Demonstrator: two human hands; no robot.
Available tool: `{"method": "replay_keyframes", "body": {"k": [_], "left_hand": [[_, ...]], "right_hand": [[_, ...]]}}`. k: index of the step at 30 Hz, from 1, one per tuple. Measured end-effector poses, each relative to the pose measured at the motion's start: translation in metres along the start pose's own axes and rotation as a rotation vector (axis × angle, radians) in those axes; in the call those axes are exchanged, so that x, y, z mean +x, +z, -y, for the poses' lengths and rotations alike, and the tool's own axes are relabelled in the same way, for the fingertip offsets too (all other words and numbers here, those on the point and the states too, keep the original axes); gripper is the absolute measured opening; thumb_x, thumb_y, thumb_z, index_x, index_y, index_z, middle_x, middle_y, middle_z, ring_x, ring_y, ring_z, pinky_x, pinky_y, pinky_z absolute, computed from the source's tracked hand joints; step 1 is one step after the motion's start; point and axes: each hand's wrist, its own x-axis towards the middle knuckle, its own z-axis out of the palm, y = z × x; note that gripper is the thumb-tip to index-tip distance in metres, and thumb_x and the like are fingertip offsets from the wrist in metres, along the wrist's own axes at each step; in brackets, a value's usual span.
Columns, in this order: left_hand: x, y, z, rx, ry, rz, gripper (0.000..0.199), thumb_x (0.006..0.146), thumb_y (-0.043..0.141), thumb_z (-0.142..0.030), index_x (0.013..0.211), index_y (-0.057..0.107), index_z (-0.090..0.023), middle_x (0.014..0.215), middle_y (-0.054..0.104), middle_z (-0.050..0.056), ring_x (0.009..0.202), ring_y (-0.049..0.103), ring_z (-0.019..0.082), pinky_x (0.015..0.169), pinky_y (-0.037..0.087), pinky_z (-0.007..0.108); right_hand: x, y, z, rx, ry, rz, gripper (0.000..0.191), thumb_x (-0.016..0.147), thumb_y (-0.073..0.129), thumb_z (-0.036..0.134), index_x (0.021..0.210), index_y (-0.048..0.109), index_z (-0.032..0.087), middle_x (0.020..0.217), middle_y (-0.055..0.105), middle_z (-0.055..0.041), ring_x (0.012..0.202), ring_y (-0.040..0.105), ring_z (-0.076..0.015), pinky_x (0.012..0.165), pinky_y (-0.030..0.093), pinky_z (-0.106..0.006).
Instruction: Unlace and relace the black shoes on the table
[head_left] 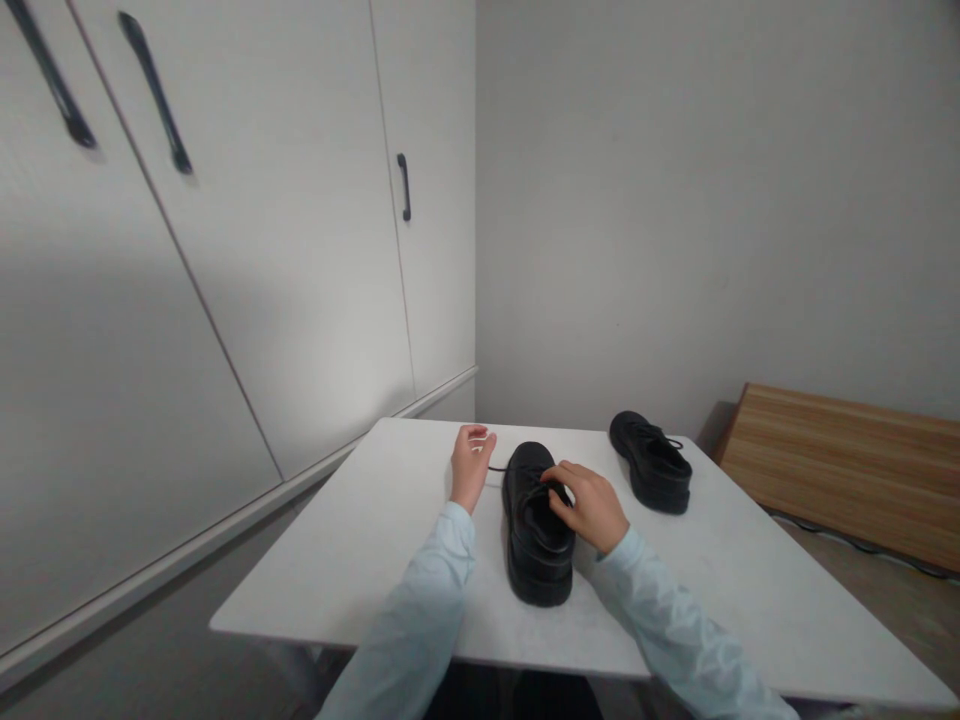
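Pale cabinet doors [300, 250] and a plain grey wall [712, 200] meet behind a white desk [360, 590] in the head view. On it, the nearer black shoe [540, 575] stands upright between both hands, toe pointing away, probably so its laced top is within reach from either side. The left hand [469, 470] has a loosely curled grip beside a lace [498, 469] stretched sideways from the shoe; whether it holds the end, I cannot tell. The right hand [589, 505] rests at the shoe's top, its grip slightly parted, any hold unclear. Another shoe [660, 490] sits farther right, likely leaving working room.
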Motion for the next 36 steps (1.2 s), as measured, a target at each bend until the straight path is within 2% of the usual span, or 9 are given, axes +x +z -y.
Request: {"method": "replay_keyframes", "body": {"k": [3,7,12,17,24,30,36], "left_hand": [[-0.002,0.0,-0.004,0.048,0.034,0.027,0.021,0.073,0.062,-0.031,0.088,0.055,-0.018,0.096,0.063,0.006,0.085,0.059,0.017,0.081,0.045,0.033],[-0.007,0.0,-0.013,0.044,0.084,0.25,0.014,0.078,0.058,-0.029,0.086,0.058,-0.018,0.093,0.065,0.005,0.092,0.06,0.018,0.088,0.043,0.035],[-0.015,0.0,-0.019,0.025,0.184,0.575,0.015,0.078,0.054,-0.019,0.091,0.062,-0.018,0.098,0.065,0.005,0.099,0.059,0.018,0.095,0.04,0.033],[-0.019,0.002,-0.013,0.031,0.225,0.762,0.02,0.079,0.054,-0.023,0.096,0.062,-0.016,0.1,0.064,0.007,0.101,0.057,0.02,0.094,0.04,0.033],[-0.02,0.003,-0.013,0.092,0.291,0.871,0.03,0.074,0.063,-0.038,0.095,0.062,-0.017,0.102,0.06,0.007,0.102,0.053,0.022,0.095,0.038,0.035],[-0.02,0.004,-0.009,0.14,0.307,0.865,0.038,0.071,0.068,-0.038,0.103,0.059,-0.018,0.103,0.059,0.007,0.102,0.053,0.022,0.094,0.038,0.034],[-0.02,0.004,-0.008,0.134,0.289,0.868,0.035,0.073,0.066,-0.035,0.101,0.057,-0.017,0.103,0.058,0.006,0.102,0.052,0.023,0.094,0.038,0.036]], "right_hand": [[0.012,-0.01,0.009,-0.171,-0.065,0.128,0.02,0.076,0.051,0.013,0.093,0.06,0.021,0.087,0.065,-0.0046,0.077,0.061,-0.0203,0.07,0.04,-0.03],[0.025,-0.021,0.014,-0.243,-0.128,0.258,0.023,0.073,0.05,0.008,0.09,0.057,0.022,0.085,0.064,-0.0046,0.075,0.06,-0.0189,0.062,0.033,-0.028],[0.03,-0.022,0.001,-0.061,-0.156,0.279,0.019,0.073,0.053,0.008,0.085,0.053,0.023,0.085,0.063,-0.0018,0.077,0.058,-0.0181,0.063,0.032,-0.027],[0.027,-0.007,-0.017,0.2,-0.189,0.222,0.012,0.075,0.054,0.012,0.082,0.051,0.021,0.081,0.058,-0.0011,0.074,0.052,-0.0167,0.068,0.037,-0.028],[0.024,0.01,-0.032,0.514,-0.187,0.112,0.007,0.076,0.055,0.018,0.08,0.049,0.021,0.078,0.052,-0.0004,0.074,0.048,-0.0162,0.069,0.038,-0.028],[0.024,0.013,-0.034,0.661,-0.141,0.092,0.007,0.077,0.055,0.022,0.077,0.048,0.02,0.076,0.048,0.001,0.072,0.044,-0.0159,0.069,0.037,-0.029],[0.023,0.019,-0.033,0.726,-0.091,0.068,0.008,0.076,0.053,0.021,0.077,0.046,0.021,0.078,0.045,0.0015,0.076,0.042,-0.0165,0.072,0.035,-0.029]]}}
